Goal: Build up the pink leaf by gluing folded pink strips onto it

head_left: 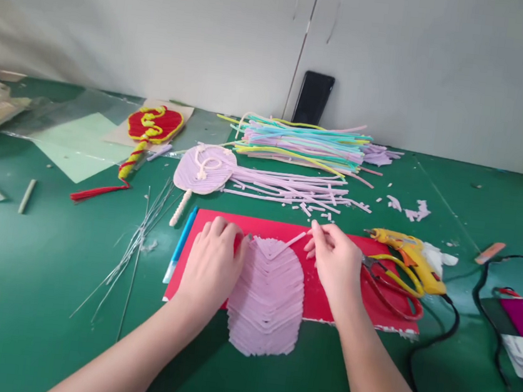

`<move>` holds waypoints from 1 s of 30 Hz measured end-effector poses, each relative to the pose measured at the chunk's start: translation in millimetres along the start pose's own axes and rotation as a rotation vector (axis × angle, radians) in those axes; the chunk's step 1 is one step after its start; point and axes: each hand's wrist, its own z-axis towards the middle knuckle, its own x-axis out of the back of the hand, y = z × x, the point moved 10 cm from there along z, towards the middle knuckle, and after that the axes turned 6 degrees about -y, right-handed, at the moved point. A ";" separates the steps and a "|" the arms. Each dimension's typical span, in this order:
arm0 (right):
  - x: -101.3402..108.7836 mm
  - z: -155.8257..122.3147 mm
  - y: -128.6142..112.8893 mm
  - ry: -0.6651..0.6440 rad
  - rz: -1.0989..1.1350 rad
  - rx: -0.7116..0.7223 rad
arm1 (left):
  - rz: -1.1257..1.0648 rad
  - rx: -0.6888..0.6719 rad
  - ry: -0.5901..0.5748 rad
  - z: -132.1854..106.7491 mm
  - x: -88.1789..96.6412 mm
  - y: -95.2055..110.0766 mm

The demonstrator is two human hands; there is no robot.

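Note:
A lilac oval panel (267, 297) made of angled pipe-cleaner strips lies on a red card (325, 304). My left hand (212, 264) rests palm down on the card at the panel's upper left, fingers curled and pressed against its edge. My right hand (334, 258) pinches the end of a short lilac strip (295, 239) that lies slanted at the panel's top right.
A yellow glue gun (408, 255) and red-handled scissors (393, 286) lie right of the card. Behind it are cut lilac strips (290, 190), a finished lilac fan (204, 169), a pile of coloured pipe cleaners (303, 141), a phone (313, 98), a blue pen (181, 243), thin wires (141, 236) and a red-and-yellow fan (152, 126).

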 end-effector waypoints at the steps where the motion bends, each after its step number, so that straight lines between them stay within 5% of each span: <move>1: -2.5 0.4 4.1 -0.026 0.018 -0.026 | -0.031 0.000 -0.014 1.0 -1.7 -1.5; 11: -10.1 2.6 3.5 -0.076 0.076 0.008 | -0.464 -0.101 -0.136 12.7 -9.8 -4.4; 21: -19.7 3.6 14.7 -0.149 0.417 -0.178 | -0.998 -0.138 -0.234 22.8 -22.7 -5.4; 26: -30.3 -2.0 -6.4 -0.292 0.434 -0.036 | -1.124 -0.100 -0.143 21.9 -14.7 -7.7; 30: -39.5 -5.4 -18.4 -0.381 0.524 0.080 | -1.161 -0.072 -0.231 18.9 -24.5 -1.4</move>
